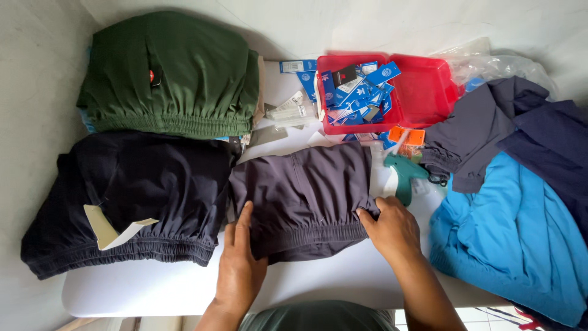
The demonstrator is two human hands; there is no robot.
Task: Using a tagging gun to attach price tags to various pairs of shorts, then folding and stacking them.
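At frame centre, grey shorts (303,196) are pinned flat under the left hand (240,263), fingers together, while the right hand (392,230) pinches the waistband; the fold is best kept taut and square.

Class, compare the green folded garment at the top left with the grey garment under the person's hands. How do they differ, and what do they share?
The green garment lies untouched at the table's far left; the grey garment lies in the middle, with the left hand flat on it and the right hand pinching its waistband. The green one looks thicker, like a stack; the grey one lies flatter. Both have gathered elastic waistbands.
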